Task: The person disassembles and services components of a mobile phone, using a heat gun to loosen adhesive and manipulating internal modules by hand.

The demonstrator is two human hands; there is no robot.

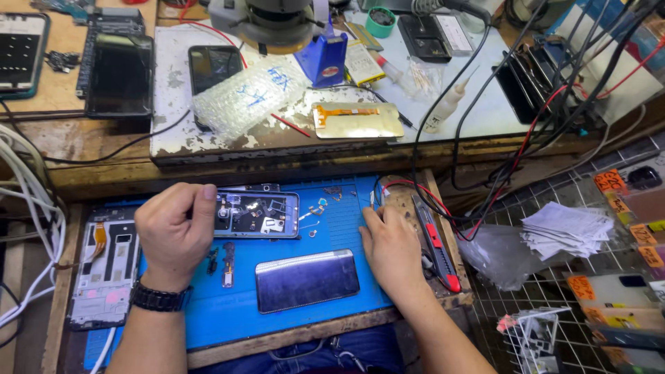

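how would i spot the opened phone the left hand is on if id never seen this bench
Start at the blue work mat on the lower bench. Along its far edge, the left hand grips one end of an opened phone lying flat. Unlike the dark, glossy screen panel nearer the person, it shows bare circuit parts and metal shields inside.

Matt blue rubbery mat, glossy glass screen panel, worn wooden bench edge.

Views: one, head-worn.
Position: above the person's lap, close over the blue mat.
Facing: forward and steeply down.
Near field: left hand, right hand, phone.
Far field: upper bench, microscope base, probably cropped.
Overlap: nothing shared, single view.
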